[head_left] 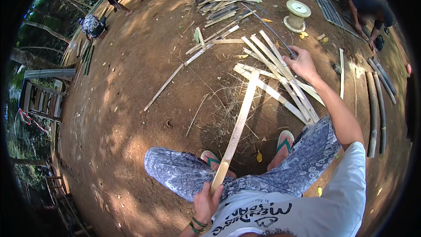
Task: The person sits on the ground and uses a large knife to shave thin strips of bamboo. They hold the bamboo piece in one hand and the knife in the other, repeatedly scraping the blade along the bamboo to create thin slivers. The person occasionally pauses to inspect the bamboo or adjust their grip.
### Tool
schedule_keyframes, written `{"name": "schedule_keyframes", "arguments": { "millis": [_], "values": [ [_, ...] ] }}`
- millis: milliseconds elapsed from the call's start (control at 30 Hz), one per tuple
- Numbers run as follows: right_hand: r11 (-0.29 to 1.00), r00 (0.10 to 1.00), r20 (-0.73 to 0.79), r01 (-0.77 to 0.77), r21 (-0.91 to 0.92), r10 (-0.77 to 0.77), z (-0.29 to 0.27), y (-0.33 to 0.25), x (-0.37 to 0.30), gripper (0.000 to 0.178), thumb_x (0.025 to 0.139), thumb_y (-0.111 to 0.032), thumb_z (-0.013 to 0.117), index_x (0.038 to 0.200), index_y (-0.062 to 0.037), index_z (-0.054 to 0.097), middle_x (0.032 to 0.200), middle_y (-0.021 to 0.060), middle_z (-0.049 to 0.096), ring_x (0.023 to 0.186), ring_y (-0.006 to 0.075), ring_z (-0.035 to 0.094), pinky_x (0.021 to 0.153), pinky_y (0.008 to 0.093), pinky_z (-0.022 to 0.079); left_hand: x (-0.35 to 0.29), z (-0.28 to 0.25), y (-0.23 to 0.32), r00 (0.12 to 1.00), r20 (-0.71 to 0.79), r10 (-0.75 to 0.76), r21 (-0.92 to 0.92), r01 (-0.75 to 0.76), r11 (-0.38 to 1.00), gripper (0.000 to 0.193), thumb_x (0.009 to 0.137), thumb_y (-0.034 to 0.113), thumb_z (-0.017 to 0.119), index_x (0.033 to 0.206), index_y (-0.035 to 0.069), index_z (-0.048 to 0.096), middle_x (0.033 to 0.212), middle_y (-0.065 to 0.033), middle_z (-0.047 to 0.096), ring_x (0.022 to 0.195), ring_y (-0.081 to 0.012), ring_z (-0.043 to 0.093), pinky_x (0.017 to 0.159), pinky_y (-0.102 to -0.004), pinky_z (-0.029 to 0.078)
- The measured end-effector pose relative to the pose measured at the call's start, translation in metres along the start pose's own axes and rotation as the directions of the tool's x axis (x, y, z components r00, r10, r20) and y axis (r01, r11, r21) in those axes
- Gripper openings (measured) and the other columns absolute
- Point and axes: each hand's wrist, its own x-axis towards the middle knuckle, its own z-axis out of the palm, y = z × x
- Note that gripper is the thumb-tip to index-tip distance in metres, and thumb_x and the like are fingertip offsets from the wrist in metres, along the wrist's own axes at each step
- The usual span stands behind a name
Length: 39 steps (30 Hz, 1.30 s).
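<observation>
On bare dirt, the left hand [207, 201] grips a bamboo slat [239, 125] slanting forward; right hand [301, 63] clutches a blade [267, 27].

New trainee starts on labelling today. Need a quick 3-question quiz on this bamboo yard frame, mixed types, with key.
1. True or false: the left hand grips the near end of a long bamboo slat.
2. Multiple choice: the right hand is closed around A) a flip-flop, B) a long thin blade or rod pointing away from the person, C) the cable spool.
3. Fill in: the pile of split slats lies on the bare ____ ground in front of the person's feet.

Key: 1 true; 2 B; 3 dirt.
</observation>
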Motion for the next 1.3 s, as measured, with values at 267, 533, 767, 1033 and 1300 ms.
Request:
{"name": "schedule_keyframes", "arguments": {
  "millis": [267, 533, 767, 1033, 1300],
  "values": [
    [0.886, 0.938, 0.338, -0.095, 0.453, -0.072, 0.01, -0.046, -0.028, 0.033, 0.086, -0.02, 0.072, 0.114, -0.0017, 0.07, 0.076, 0.0019, 0.07, 0.054, 0.0063, 0.051, 0.051, 0.0271, 0.041, 0.007, -0.002, 0.01, 0.998, -0.026, 0.052, 0.0, -0.052, 0.999, 0.035, 0.089, 0.03, 0.077, 0.081, 0.006, 0.052, 0.058, -0.0198, 0.06, 0.054, -0.0418, 0.062, 0.048, -0.0461, 0.046],
    [0.892, 0.897, 0.437, -0.14, 0.429, -0.07, 0.012, -0.05, -0.027, 0.025, 0.085, -0.01, 0.068, 0.106, 0.0031, 0.068, 0.087, 0.004, 0.07, 0.079, 0.0094, 0.064, 0.068, 0.0254, 0.051, 0.005, -0.006, 0.011, 0.993, -0.07, 0.1, 0.029, -0.098, 0.995, 0.036, 0.087, 0.027, 0.079, 0.08, 0.004, 0.053, 0.06, -0.0186, 0.06, 0.055, -0.0395, 0.064, 0.049, -0.0435, 0.046],
    [0.932, 0.91, 0.361, 0.071, 0.355, -0.207, 0.02, -0.042, -0.026, 0.021, 0.086, -0.005, 0.072, 0.104, 0.0049, 0.068, 0.08, 0.001, 0.065, 0.075, 0.0079, 0.059, 0.071, 0.0263, 0.05, 0.005, -0.007, 0.013, 0.996, -0.027, 0.083, 0.044, -0.082, 0.996, 0.035, 0.088, 0.028, 0.078, 0.081, 0.005, 0.053, 0.061, -0.0194, 0.061, 0.056, -0.0403, 0.064, 0.049, -0.0444, 0.047],
    [0.951, 0.946, 0.13, 0.279, 0.137, -0.296, 0.012, -0.048, -0.022, 0.019, 0.085, -0.009, 0.07, 0.103, -0.0019, 0.068, 0.08, 0.0164, 0.07, 0.075, 0.0297, 0.07, 0.07, 0.0376, 0.052, 0.01, -0.005, 0.019, 0.992, -0.02, 0.122, -0.003, -0.122, 0.992, 0.035, 0.09, 0.03, 0.076, 0.08, 0.005, 0.053, 0.06, -0.0193, 0.061, 0.055, -0.0404, 0.063, 0.048, -0.0453, 0.047],
    [0.906, 0.907, 0.01, 0.421, -0.048, -0.421, 0.007, -0.043, -0.025, 0.028, 0.08, -0.004, 0.07, 0.108, -0.0041, 0.067, 0.087, 0.0195, 0.071, 0.079, 0.0387, 0.07, 0.071, 0.0437, 0.052, 0.008, -0.014, 0.023, 0.99, 0.017, 0.141, 0.023, -0.141, 0.99, 0.037, 0.091, 0.034, 0.074, 0.081, 0.005, 0.052, 0.057, -0.0186, 0.06, 0.052, -0.0393, 0.063, 0.047, -0.0467, 0.047]
  ]
}}
